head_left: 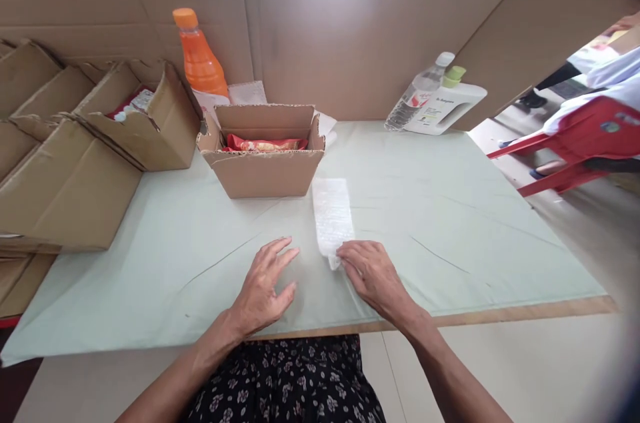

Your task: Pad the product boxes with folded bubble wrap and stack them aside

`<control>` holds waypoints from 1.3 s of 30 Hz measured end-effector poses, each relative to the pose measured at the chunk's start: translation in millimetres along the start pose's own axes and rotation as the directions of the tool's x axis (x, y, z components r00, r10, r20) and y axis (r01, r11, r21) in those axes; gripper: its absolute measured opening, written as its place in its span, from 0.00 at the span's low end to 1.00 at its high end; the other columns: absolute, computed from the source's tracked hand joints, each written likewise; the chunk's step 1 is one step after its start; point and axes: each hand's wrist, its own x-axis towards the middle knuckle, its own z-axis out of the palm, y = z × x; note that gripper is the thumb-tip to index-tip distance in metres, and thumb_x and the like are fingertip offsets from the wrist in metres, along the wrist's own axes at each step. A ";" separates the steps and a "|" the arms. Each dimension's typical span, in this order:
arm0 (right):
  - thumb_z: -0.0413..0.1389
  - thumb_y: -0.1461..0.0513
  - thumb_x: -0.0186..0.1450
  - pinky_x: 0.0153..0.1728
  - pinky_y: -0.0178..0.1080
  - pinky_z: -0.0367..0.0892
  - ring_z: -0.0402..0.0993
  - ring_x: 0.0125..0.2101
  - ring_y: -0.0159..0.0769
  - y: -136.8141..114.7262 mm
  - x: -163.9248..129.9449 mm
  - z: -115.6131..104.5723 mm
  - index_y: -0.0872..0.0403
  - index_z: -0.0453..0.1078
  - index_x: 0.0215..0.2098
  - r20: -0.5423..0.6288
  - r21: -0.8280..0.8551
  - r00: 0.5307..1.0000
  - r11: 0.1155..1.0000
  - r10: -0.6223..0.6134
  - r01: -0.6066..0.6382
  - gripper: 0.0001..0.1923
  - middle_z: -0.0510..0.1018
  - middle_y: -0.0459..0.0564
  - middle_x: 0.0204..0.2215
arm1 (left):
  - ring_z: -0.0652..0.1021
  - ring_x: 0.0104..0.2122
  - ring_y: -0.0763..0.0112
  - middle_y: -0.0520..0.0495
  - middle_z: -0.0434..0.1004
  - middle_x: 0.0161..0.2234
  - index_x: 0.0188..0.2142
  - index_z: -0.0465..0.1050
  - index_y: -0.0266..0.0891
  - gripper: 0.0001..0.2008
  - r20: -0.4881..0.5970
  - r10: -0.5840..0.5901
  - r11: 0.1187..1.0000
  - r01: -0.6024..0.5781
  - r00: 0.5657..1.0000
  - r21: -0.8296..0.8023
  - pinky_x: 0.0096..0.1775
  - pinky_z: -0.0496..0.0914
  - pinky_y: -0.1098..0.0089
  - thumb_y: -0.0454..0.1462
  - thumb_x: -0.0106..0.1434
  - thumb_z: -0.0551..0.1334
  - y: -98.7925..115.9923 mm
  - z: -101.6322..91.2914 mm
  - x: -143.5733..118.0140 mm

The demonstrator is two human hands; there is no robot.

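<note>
A narrow packet of clear bubble wrap (333,215) lies lengthwise on the table, just right of an open cardboard box (267,174). My right hand (371,271) has its fingers bent together on the near right corner of the packet, gripping it there. To the left of the packet hovers my left hand (267,281), fingers apart and holding nothing. Inside the open box lie red printed wrappers (265,144). What the bubble wrap contains, if anything, cannot be made out.
Several open cardboard boxes (145,143) crowd the left side. An orange bottle (203,63) stands behind the middle box. A clear plastic bottle (417,96) and a white jug (445,109) are at the back right, before a cardboard wall. Beyond the table is a red chair (595,143).
</note>
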 end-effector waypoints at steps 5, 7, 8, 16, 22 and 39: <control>0.51 0.62 0.72 0.45 0.44 0.71 0.78 0.39 0.39 -44.9 -15.3 -13.6 0.52 0.75 0.42 0.212 0.303 0.975 0.944 0.063 -0.127 0.10 0.83 0.50 0.38 | 0.77 0.54 0.56 0.39 0.80 0.52 0.57 0.72 0.40 0.22 0.105 0.068 0.993 -0.057 0.992 -0.102 0.55 0.72 0.54 0.31 0.63 0.61 12.2 14.8 -16.2; 0.52 0.57 0.73 0.45 0.44 0.73 0.79 0.42 0.40 -48.0 -21.6 -13.0 0.50 0.75 0.47 0.268 0.409 0.954 0.881 0.135 -0.239 0.12 0.84 0.49 0.41 | 0.80 0.41 0.63 0.44 0.83 0.39 0.46 0.77 0.40 0.12 0.099 -0.053 0.985 0.069 0.994 -0.159 0.46 0.75 0.61 0.31 0.65 0.59 13.9 18.3 -19.5; 0.52 0.54 0.73 0.46 0.44 0.74 0.79 0.44 0.41 -47.6 -25.2 -11.9 0.49 0.74 0.51 0.275 0.443 0.945 0.848 0.180 -0.290 0.14 0.84 0.50 0.43 | 0.80 0.37 0.65 0.46 0.83 0.35 0.42 0.78 0.41 0.10 0.095 -0.134 0.973 0.149 0.986 -0.177 0.42 0.75 0.63 0.32 0.66 0.59 13.7 18.9 -19.9; 0.58 0.65 0.69 0.49 0.47 0.72 0.77 0.49 0.43 -60.1 -49.4 6.8 0.50 0.72 0.52 -0.309 0.247 0.914 0.951 0.262 -0.189 0.13 0.82 0.53 0.47 | 0.79 0.29 0.70 0.52 0.81 0.31 0.50 0.75 0.41 0.15 0.077 -0.383 0.914 0.390 0.921 -0.115 0.35 0.72 0.69 0.33 0.63 0.60 -0.6 18.1 -1.0; 0.56 0.65 0.70 0.49 0.51 0.69 0.73 0.56 0.49 -67.4 -41.4 35.0 0.52 0.74 0.52 -0.041 0.029 0.996 0.996 0.084 -0.083 0.14 0.79 0.56 0.55 | 0.79 0.30 0.68 0.53 0.81 0.31 0.54 0.72 0.42 0.20 0.087 -0.348 0.937 0.345 0.934 0.046 0.38 0.73 0.68 0.32 0.63 0.59 -4.4 22.6 5.3; 0.55 0.66 0.70 0.47 0.46 0.67 0.75 0.48 0.43 -65.2 -37.7 27.4 0.51 0.73 0.50 -0.249 0.082 0.955 0.986 0.159 -0.143 0.11 0.80 0.53 0.48 | 0.77 0.37 0.62 0.45 0.80 0.36 0.54 0.74 0.38 0.17 0.040 -0.157 0.980 0.151 0.987 0.127 0.42 0.72 0.62 0.33 0.66 0.60 -10.7 18.9 -4.9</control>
